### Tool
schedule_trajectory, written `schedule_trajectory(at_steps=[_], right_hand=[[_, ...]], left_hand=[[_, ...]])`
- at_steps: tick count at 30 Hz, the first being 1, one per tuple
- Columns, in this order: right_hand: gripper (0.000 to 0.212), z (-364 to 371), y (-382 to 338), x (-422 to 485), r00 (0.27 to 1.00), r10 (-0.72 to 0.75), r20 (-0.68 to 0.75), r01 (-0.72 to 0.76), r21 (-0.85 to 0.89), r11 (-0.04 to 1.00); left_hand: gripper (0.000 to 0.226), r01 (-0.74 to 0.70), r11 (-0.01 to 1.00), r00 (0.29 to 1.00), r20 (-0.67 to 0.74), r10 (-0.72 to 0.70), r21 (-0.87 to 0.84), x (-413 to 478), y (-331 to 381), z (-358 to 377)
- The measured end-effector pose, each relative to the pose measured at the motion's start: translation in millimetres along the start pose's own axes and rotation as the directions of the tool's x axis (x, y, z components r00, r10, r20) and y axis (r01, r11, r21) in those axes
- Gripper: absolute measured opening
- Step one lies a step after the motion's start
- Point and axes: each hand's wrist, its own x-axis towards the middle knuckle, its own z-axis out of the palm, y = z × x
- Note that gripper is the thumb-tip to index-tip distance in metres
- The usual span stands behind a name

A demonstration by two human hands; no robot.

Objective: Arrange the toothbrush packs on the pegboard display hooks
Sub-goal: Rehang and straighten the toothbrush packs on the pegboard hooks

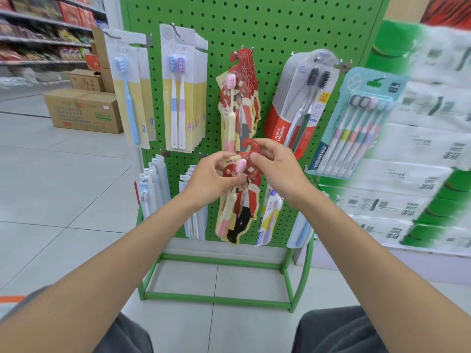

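In front of the green pegboard (275, 26) I hold a bunch of red toothbrush packs (239, 210) with pink and cream brushes. My left hand (211, 179) grips the bunch around its upper part. My right hand (277, 169) pinches the red hanger loop at the top of the front pack. Just above, several packs of the same red kind (242, 98) hang from a hook at the board's centre. The lower part of the held bunch hangs down over the board's bottom rows.
Other packs hang on the board: blue single brushes (130, 98), yellow twin packs (183, 93), Colgate packs (298, 103), a teal multi-brush pack (362, 121), white packs (153, 184) lower left. Cardboard boxes (84, 110) stand left; stacked tissue packs (420, 149) fill the right. The green stand frame (219, 299) rests on tiles.
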Motion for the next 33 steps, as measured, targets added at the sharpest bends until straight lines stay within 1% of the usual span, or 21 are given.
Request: schedule_trajectory(at_steps=[3, 6, 7, 9, 11, 13, 17, 20, 22, 25, 33], right_hand=[[0.022, -10, -5, 4, 0.993, -0.073, -0.088, 0.058, -0.164, 0.985], [0.022, -18, -12, 13, 0.986, -0.066, -0.152, 0.035, -0.198, 0.979], [0.022, -20, -17, 17, 0.984, -0.069, -0.163, 0.032, -0.221, 0.975], [0.024, -27, -30, 26, 0.979, -0.086, -0.183, 0.035, -0.264, 0.964], [0.028, -37, -47, 36, 0.971, -0.107, -0.214, 0.042, -0.289, 0.956], [0.034, -48, -67, 49, 0.954, -0.148, -0.259, 0.058, -0.328, 0.943], [0.032, -72, -108, 78, 0.915, -0.215, -0.343, 0.078, -0.371, 0.925], [0.032, -86, -134, 100, 0.892, -0.258, -0.371, 0.093, -0.407, 0.909], [0.032, -90, -145, 113, 0.883, -0.285, -0.372, 0.110, -0.427, 0.897], [0.029, -89, -148, 129, 0.893, -0.292, -0.343, 0.118, -0.447, 0.887], [0.022, -70, -122, 154, 0.957, -0.165, -0.238, 0.058, -0.402, 0.914]], left_hand=[[0.052, -0.030, 0.998, 0.999, -0.018, 0.031, 0.046, 1, 6, 5], [0.068, -0.016, 1.000, 1.000, -0.002, 0.016, 0.001, 7, 17, 3], [0.070, -0.008, 1.000, 1.000, -0.008, 0.008, -0.017, 11, 22, -1], [0.064, -0.001, 1.000, 0.998, -0.057, -0.001, -0.027, 22, 33, -13], [0.053, 0.000, 1.000, 0.992, -0.123, 0.000, 0.000, 33, 48, -27], [0.048, -0.022, 0.999, 0.986, -0.164, 0.027, 0.032, 45, 64, -38], [0.048, -0.073, 0.992, 0.977, -0.192, 0.092, 0.105, 72, 92, -48], [0.049, -0.106, 0.986, 0.973, -0.192, 0.131, 0.132, 90, 111, -49], [0.051, -0.117, 0.981, 0.970, -0.196, 0.146, 0.153, 99, 122, -47], [0.053, -0.123, 0.971, 0.969, -0.186, 0.162, 0.204, 110, 131, -43], [0.049, -0.104, 0.959, 0.975, -0.163, 0.150, 0.262, 124, 120, -47]])
